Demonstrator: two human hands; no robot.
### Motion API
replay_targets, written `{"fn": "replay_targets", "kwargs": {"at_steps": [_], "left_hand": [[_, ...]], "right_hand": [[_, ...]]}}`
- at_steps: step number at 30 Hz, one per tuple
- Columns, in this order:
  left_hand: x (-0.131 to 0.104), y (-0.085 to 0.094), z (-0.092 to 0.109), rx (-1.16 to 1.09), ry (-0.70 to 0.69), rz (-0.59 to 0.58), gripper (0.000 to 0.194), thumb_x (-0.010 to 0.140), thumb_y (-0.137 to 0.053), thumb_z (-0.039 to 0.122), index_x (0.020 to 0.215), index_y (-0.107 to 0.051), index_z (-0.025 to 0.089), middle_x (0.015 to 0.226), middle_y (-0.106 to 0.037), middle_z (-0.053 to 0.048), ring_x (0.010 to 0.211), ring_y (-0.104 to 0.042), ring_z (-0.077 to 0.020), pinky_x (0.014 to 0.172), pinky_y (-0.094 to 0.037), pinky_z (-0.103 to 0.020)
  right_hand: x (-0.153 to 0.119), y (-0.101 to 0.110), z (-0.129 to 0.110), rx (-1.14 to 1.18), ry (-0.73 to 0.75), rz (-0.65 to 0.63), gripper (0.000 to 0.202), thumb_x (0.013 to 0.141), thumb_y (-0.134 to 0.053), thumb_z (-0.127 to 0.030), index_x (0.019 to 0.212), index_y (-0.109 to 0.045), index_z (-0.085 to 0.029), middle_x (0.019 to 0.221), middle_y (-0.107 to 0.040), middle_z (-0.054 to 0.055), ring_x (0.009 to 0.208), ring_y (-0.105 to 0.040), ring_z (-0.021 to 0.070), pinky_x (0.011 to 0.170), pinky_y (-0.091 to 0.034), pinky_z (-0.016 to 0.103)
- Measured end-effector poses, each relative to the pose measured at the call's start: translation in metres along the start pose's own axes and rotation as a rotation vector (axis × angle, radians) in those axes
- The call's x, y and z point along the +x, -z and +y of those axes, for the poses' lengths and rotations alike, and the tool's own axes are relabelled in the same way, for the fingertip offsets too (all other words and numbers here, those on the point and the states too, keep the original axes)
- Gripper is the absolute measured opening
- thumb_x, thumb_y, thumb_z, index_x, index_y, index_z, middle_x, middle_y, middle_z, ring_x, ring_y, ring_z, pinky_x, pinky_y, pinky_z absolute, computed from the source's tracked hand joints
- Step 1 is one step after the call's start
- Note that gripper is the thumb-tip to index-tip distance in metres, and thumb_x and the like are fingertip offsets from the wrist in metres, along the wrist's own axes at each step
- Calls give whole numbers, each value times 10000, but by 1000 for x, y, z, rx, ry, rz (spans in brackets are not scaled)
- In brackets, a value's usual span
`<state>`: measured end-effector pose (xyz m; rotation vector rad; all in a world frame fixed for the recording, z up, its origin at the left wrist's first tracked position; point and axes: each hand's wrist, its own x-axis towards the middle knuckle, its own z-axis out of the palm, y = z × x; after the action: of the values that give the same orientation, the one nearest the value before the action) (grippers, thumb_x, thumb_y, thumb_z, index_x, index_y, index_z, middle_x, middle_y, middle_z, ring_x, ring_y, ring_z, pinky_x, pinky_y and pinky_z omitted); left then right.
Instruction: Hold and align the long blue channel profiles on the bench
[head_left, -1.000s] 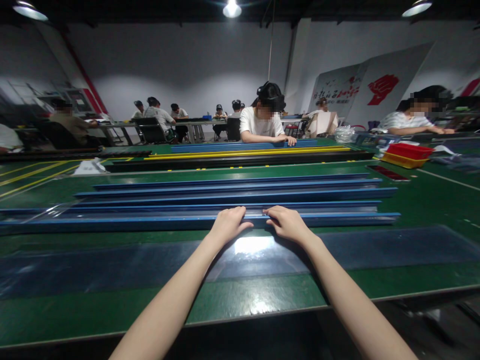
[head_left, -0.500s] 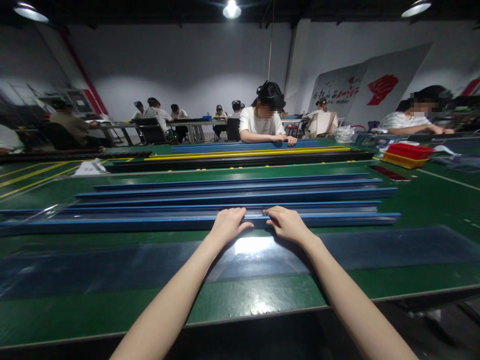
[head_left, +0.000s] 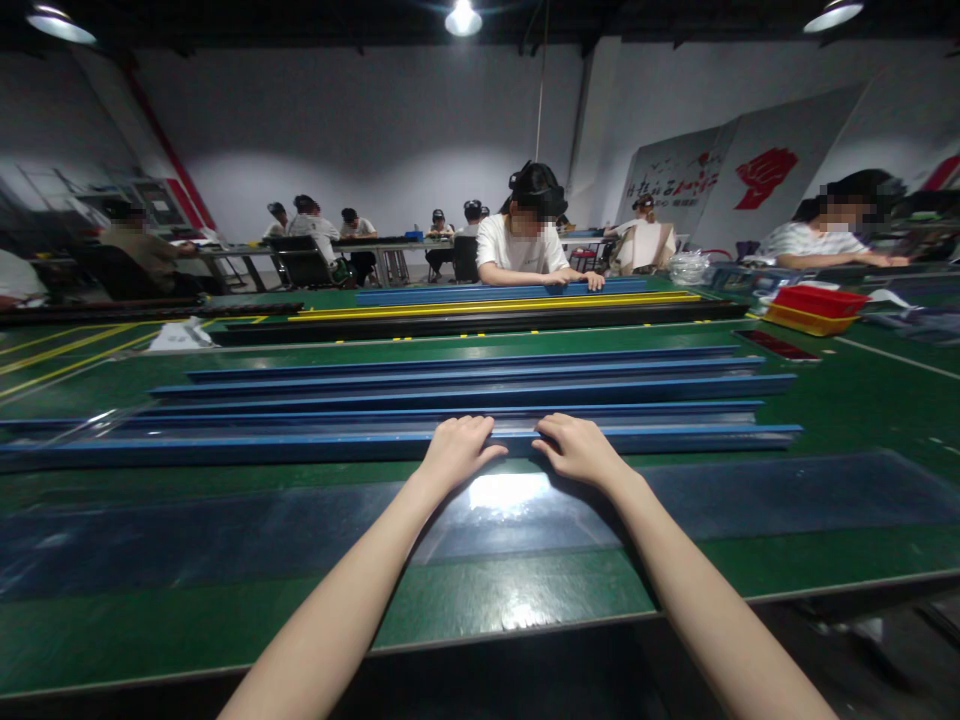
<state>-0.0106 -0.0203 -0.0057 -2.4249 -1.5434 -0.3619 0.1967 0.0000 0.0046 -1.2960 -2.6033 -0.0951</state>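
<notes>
A long blue channel strip lies across the green table. My left hand grips its near edge, fingers over the top and thumb on the near side. To the right, with a short gap between them, my right hand grips the same edge in the same way. Clear film shows inside the channel. Nearer to me a wide transparent sheet lies flat, passing beneath my forearms. More blue strips lie just beyond the held one.
Farther back are black and yellow strips, a red bin, a dark red flat object and white scraps. Across the table a person handles blue strips. Other people sit at the sides and behind.
My right hand has shifted very slightly right; my left hand is nearly still. The person opposite has moved their hands and blue strips a little to the right.
</notes>
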Motion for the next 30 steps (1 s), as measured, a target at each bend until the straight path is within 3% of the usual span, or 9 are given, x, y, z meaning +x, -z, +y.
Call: {"fn": "replay_targets", "kwargs": {"at_steps": [30], "left_hand": [[-1,-2,0,-11,-68,14,303,851,-424,454,842,-544,176,857,-606,-60,821,-555,-191,676,-389,-284]], "right_hand": [[0,1,-1,-39,-17,-16,226,853,-416,-332,850,-595,-195,862,-642,59,801,-571,170,632,-319,242]]}}
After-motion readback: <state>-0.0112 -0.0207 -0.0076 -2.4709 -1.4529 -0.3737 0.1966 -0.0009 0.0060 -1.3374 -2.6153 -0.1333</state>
